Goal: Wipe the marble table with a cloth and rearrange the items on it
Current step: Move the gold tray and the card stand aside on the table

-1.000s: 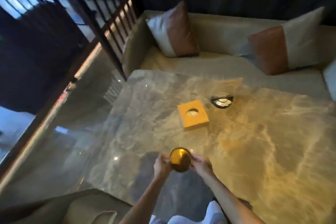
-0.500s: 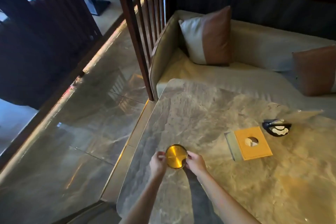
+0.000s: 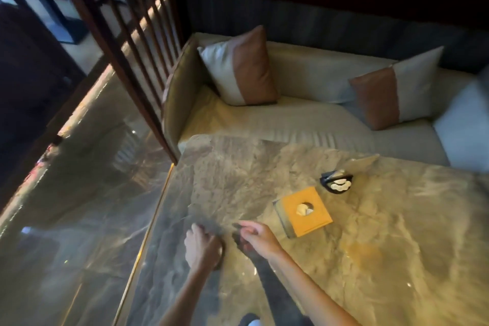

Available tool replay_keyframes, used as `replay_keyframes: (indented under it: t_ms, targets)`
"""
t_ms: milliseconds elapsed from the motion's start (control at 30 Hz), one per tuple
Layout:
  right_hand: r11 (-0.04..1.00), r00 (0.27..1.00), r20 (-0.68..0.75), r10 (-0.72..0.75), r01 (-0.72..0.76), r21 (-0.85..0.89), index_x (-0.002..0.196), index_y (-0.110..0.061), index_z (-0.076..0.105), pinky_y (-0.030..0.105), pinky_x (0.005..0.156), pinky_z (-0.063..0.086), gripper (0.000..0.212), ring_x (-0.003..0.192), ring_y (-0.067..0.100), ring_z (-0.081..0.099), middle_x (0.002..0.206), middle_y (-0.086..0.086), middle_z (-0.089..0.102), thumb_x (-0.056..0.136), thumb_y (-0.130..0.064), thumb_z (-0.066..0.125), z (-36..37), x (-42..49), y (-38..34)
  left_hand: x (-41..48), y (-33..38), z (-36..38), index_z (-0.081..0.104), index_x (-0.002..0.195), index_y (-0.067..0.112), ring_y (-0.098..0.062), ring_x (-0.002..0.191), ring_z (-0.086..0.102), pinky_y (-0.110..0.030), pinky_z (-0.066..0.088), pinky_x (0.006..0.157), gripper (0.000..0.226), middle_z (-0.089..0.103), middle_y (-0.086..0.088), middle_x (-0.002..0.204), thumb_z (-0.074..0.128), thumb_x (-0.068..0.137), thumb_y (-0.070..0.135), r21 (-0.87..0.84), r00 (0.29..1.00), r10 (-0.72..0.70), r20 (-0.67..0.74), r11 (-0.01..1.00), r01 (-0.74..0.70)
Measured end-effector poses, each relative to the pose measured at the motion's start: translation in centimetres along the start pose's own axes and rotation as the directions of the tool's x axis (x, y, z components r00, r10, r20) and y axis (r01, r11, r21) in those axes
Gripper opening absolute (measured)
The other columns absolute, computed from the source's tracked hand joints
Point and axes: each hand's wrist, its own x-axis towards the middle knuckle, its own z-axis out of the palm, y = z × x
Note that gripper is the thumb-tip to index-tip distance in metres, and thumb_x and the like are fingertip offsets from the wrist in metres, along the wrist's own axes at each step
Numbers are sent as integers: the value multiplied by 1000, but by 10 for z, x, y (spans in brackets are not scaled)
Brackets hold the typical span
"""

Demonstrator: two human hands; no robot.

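Your view looks down on a marble table [image 3: 370, 233] beside a cream sofa [image 3: 304, 119] with two brown-and-white cushions, one at the far left [image 3: 239, 69] and one at the far right [image 3: 397, 92], and a dark wooden screen [image 3: 127, 42] standing over the glossy floor [image 3: 66, 206] at left. On the table, an orange box [image 3: 304, 210] with a round hole in its top sits right of your hands, and a small black dish [image 3: 336, 182] holding pale pieces lies just beyond it, apart from the box. Your left hand [image 3: 202, 246] rests low near the table's left edge, fingers curled down; something dark shows under its palm, but you cannot tell whether it is gripped. Your right hand [image 3: 258, 238] hovers just beside it, fingers loosely bent and apart, holding nothing visible. No cloth can be made out.
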Motion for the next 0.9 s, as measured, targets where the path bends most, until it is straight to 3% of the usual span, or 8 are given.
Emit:
replay_keyframes:
  t_ms: [100,200,333,433,533,700,800,900]
  targets:
    - [987,988,-18,-156,157,45,126,-2,60,10,53,48,30,59,4,60,79,1,64,98,-2,51,-79,-15,-38,-15,83,28,56,96,11,-38,105,57,-42,48,85,19,62,-19,107,47,90,26,41,969,240,65,969,-243]
    - [952,945,-151,-290,301,56,123,1,61,13,52,48,28,54,0,59,79,7,64,97,0,51,-172,-23,-69,-35,168,59,60,88,9,-41,99,64,-42,51,80,16,68,-24,100,48,90,20,66,896,424,135,898,-435]
    - [888,792,-424,-438,455,-68,108,-1,71,11,61,47,22,63,-1,59,90,8,69,92,1,56,-296,-25,-85,-63,263,99,64,105,3,-38,106,64,-38,49,85,23,69,-24,109,48,91,11,-14,810,563,164,823,-568]
    - [878,687,-567,-455,453,-154,107,-4,71,13,81,47,23,85,1,62,105,11,71,91,3,57,-372,-15,-75,-78,313,130,61,115,5,-33,105,64,-33,48,87,27,69,-20,110,48,93,12,-26,767,600,229,791,-611]
    - [935,777,-520,-355,310,-174,121,-1,64,38,101,45,38,115,26,60,123,18,65,90,13,48,-419,4,-52,-90,340,159,55,125,10,-28,102,63,-31,49,84,31,65,-12,108,54,94,13,-32,739,594,318,785,-618]
    - [975,930,-305,-206,168,-147,133,8,52,29,95,46,45,119,31,56,134,27,56,89,19,49,-422,39,-17,-94,358,192,53,132,11,-26,119,58,-33,45,103,42,61,-10,130,62,90,13,71,693,617,373,726,-684]
    - [988,967,-222,-126,103,-112,130,18,48,31,94,40,42,120,43,54,128,36,55,89,19,48,-412,59,-2,-92,361,204,56,129,13,-26,116,61,-32,46,99,41,65,-9,126,61,88,13,103,691,626,360,710,-697]
    - [993,980,-182,-76,57,-107,138,10,45,37,112,37,48,135,34,46,141,24,51,90,14,48,-407,73,10,-87,362,212,62,121,15,-25,108,64,-26,46,86,36,68,-8,118,61,86,14,128,699,616,362,710,-692]
